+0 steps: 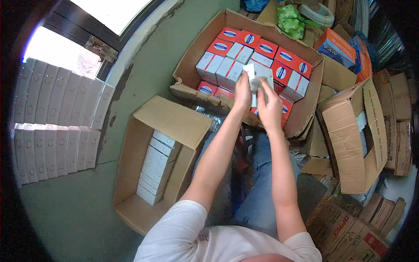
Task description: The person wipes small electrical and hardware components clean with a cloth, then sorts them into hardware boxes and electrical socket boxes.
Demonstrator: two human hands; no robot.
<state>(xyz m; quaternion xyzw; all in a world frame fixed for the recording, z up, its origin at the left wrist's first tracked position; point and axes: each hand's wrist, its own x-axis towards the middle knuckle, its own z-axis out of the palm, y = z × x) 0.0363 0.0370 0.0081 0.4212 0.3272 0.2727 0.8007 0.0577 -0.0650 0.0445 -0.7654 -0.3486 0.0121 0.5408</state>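
Above the large carton of red-and-white boxes, my two hands meet around a small white item [250,72] with a greyish rounded part; its exact kind is hard to make out. My left hand [242,92] grips its left side, fingers closed. On the other side, my right hand [269,105] pinches the greyish part between thumb and fingers. Below them, the large open carton [192,56] holds rows of small boxes, some with red faces up [286,56] and others with white sides up [230,72].
Left of my legs, an open carton [131,174] contains a stack of white boxes [153,168]. White pieces with ring marks stand in two rows [56,96] by the window. On the right are an open carton [345,139], flattened cardboard [349,231] and a green plastic bag [290,22].
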